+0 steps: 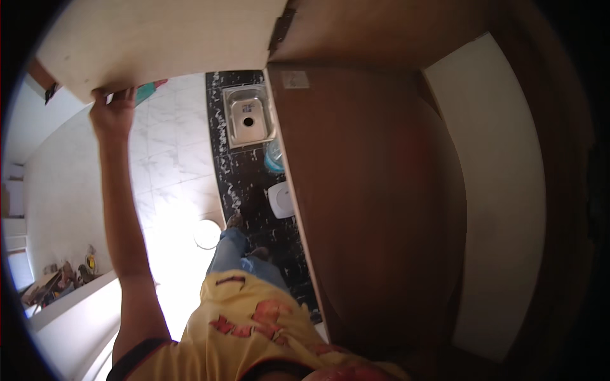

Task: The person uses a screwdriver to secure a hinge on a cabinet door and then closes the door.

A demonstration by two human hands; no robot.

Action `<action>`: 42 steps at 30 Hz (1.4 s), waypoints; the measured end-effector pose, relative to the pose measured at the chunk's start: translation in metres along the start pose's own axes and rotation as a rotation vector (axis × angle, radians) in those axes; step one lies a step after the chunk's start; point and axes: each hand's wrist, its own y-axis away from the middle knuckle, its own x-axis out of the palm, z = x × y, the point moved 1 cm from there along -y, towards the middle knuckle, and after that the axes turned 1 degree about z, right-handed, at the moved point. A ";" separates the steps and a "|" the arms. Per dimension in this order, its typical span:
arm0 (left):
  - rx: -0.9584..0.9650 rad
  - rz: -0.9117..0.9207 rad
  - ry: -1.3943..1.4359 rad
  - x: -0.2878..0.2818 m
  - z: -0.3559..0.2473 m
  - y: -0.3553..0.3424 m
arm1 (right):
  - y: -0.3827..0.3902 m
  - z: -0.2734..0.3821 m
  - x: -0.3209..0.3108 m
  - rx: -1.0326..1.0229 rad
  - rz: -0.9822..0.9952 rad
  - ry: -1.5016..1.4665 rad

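At the upper left my left hand [114,109] has its fingers curled over the lower edge of a pale cabinet door [165,35], my arm raised toward it. Just behind the fingers is a teal object [147,93], partly hidden by the door. The open cabinet [375,197] fills the right side, with a brown board inside, a pale side panel [502,197] and a hinge at the top. I do not see my right hand.
Below me is a black counter [229,171] where my feet stand, with a steel sink [248,111], a blue container [274,157] and a white square item [281,199]. A white round object [207,234] lies on the tiled floor [168,149]. Assorted items [67,279] sit on a ledge at lower left.
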 end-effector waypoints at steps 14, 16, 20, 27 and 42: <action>0.059 -0.072 -0.133 0.010 0.001 0.045 | 0.025 -0.007 0.006 0.263 0.149 -0.103; -0.022 -0.034 0.002 0.010 -0.004 0.057 | 0.007 0.014 -0.006 0.344 0.172 -0.163; -0.126 0.065 0.232 0.006 -0.024 0.128 | 0.000 -0.002 0.000 0.263 0.157 -0.287; -0.469 0.415 0.474 0.002 -0.020 0.271 | 0.001 -0.020 0.011 -0.024 0.051 -0.263; -0.861 0.480 -0.376 0.031 0.087 0.362 | 0.012 -0.109 0.035 0.207 -0.132 -0.092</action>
